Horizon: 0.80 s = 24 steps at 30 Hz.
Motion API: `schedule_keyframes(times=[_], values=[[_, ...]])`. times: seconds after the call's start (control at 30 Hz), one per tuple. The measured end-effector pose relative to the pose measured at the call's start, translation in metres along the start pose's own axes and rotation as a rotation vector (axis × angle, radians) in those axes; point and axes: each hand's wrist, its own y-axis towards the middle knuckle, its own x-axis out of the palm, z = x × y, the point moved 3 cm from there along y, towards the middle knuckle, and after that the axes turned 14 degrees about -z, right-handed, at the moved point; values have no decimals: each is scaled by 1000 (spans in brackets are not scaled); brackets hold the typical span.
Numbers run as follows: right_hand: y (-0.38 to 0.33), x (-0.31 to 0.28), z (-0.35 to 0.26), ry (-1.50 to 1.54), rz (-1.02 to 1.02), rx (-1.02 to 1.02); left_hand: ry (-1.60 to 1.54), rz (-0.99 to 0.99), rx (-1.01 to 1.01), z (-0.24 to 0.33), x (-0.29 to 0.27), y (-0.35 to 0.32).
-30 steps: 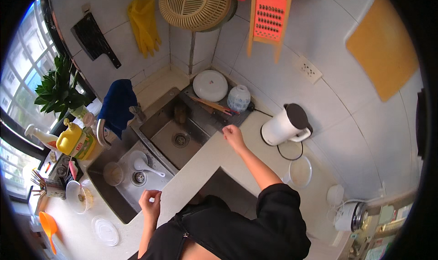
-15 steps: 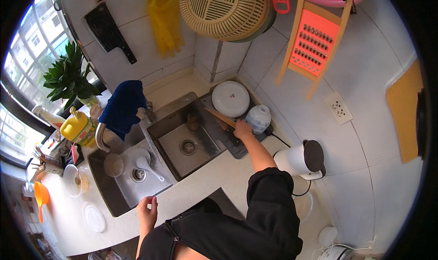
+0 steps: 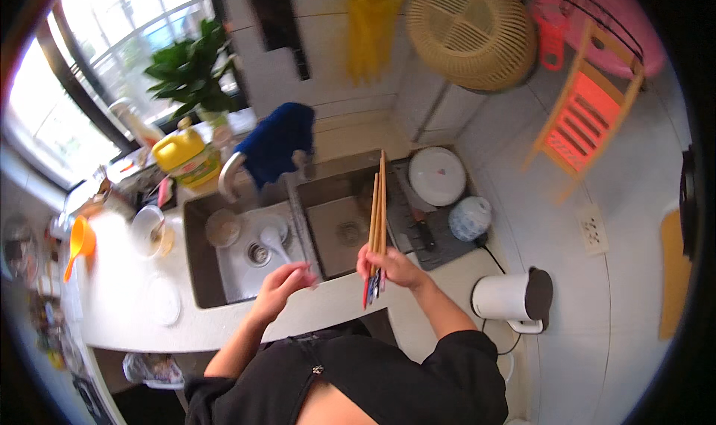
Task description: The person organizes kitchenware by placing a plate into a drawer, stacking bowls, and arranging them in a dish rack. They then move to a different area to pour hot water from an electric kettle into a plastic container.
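Note:
My right hand (image 3: 393, 267) is closed round a bundle of wooden chopsticks (image 3: 379, 208), held above the front rim of the right sink basin (image 3: 328, 223). Their pale tips point away from me, and coloured ends, one of them red, stick out below my fist. To its left, my left hand (image 3: 285, 285) hovers over the counter's front edge, empty, with loosely bent fingers and slightly blurred. The left basin (image 3: 200, 264) holds a white spoon (image 3: 274, 242), a small dish and a clear bowl (image 3: 223, 229).
Right of the sink, a dark drying mat (image 3: 447, 255) carries a white plate (image 3: 437, 176), an upturned patterned bowl (image 3: 470, 218) and a dark-handled knife (image 3: 424, 232). A white kettle (image 3: 501, 298) stands nearby. A blue cloth (image 3: 276, 143) drapes over the faucet (image 3: 230, 177); a yellow jug (image 3: 186, 156) is beside it.
My right hand has lifted the chopsticks off the drying mat and brought them left and toward me. My left hand has risen and moved nearer to it. The view has shifted.

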Motion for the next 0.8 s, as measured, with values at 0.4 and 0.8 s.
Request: schedule_keyframes(times=[0.4,0.8], values=[[116,182,94,100,-531,356,-394,-237,183,42,-52,-61],[227,251,129,-213,-630,344,13,51,77,102,-192,-206]])
